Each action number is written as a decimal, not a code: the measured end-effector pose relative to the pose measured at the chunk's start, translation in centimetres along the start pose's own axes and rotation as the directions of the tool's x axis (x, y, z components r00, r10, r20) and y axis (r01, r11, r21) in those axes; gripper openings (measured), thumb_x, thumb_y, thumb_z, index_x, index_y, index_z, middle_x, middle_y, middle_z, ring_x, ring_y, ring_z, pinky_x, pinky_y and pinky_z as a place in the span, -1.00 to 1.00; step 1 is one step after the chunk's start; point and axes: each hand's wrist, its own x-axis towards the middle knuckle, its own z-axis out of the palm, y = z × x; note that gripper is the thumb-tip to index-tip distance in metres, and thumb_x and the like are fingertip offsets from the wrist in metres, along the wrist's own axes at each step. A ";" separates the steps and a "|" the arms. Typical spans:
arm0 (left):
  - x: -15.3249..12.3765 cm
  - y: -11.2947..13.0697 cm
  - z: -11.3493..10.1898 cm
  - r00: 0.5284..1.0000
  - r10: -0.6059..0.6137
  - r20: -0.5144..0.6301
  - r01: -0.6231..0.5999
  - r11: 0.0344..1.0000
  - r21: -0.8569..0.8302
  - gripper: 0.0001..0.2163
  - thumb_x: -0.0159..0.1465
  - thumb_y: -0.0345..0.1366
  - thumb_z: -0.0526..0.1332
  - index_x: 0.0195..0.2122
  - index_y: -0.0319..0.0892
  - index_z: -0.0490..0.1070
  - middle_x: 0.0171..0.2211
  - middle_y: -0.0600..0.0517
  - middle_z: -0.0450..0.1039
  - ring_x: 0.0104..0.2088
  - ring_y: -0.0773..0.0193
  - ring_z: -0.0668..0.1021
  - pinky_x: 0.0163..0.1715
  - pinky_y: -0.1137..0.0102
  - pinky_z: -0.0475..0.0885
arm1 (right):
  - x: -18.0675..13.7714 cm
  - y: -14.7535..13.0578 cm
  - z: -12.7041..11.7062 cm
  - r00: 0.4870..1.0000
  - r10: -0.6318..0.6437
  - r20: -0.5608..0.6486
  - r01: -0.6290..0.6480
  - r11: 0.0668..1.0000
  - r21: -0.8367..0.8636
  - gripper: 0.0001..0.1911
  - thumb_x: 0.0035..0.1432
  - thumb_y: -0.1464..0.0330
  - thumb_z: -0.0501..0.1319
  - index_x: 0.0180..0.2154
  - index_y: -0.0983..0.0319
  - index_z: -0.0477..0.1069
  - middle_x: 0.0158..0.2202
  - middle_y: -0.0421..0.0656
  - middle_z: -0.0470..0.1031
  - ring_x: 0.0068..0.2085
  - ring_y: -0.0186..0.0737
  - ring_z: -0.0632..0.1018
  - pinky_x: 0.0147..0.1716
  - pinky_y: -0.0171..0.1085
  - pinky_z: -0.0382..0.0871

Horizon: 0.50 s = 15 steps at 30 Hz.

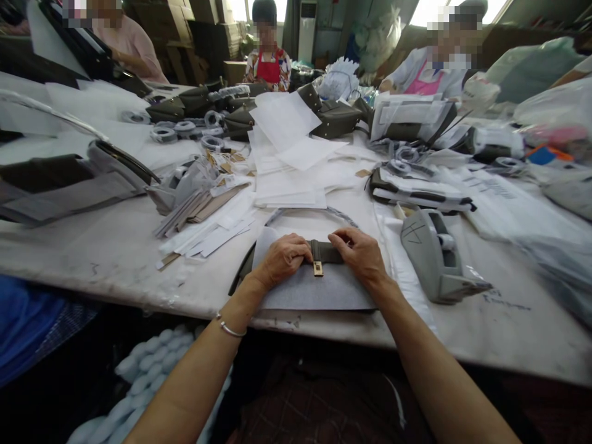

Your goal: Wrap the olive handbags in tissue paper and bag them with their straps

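Observation:
An olive-brown handbag [245,271] lies at the table's front edge, its front mostly covered by a white paper sheet [319,293]. A dark strap [329,251] with a gold clasp [318,269] crosses the sheet in the middle. My left hand [287,254] has its fingers curled closed on the strap, just left of the clasp. On the other side, my right hand [358,251] pinches at the strap's right part; the fingertips partly hide what they hold. The bag's wrapped handle [314,213] arches behind both hands.
A grey tape dispenser [428,253] stands right of the bag. White paper sheets [291,163] are heaped behind it, and paper strips [208,228] lie to the left. Another handbag [50,185] sits far left, a wrapped one [419,190] back right. Several people work across the table.

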 end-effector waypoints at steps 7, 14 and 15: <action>0.0 -0.1 0.2 0.996 0.028 0.090 -0.036 0.995 0.092 -0.74 0.23 -0.55 0.09 -0.43 -0.15 0.53 -0.36 0.03 0.53 -0.25 0.24 0.48 -0.13 0.32 0.38 | -0.6 -1.2 0.0 0.905 -0.283 0.318 0.186 0.934 0.304 -0.92 0.17 0.28 0.34 -0.36 0.13 0.59 -0.38 -0.20 0.54 -0.28 -0.21 0.50 -0.20 -0.22 0.37; 0.1 0.3 0.1 0.984 -0.029 0.176 -0.004 0.983 0.184 -0.74 0.23 -0.55 0.08 -0.46 -0.15 0.51 -0.39 0.03 0.52 -0.26 0.24 0.48 -0.11 0.31 0.37 | 0.3 -1.2 -0.5 0.815 -0.225 0.534 0.050 0.945 0.323 -0.89 0.02 0.26 0.45 -0.36 0.10 0.60 -0.36 -0.23 0.53 -0.22 -0.17 0.48 -0.12 -0.19 0.32; 0.1 0.3 0.2 0.985 -0.032 0.167 0.000 0.982 0.187 -0.73 0.22 -0.56 0.08 -0.46 -0.15 0.51 -0.39 0.03 0.52 -0.26 0.24 0.48 -0.11 0.32 0.38 | 0.3 -1.2 -0.5 0.804 -0.228 0.549 0.061 0.951 0.304 -0.86 0.00 0.26 0.46 -0.34 0.10 0.59 -0.34 -0.22 0.54 -0.20 -0.16 0.48 -0.11 -0.18 0.31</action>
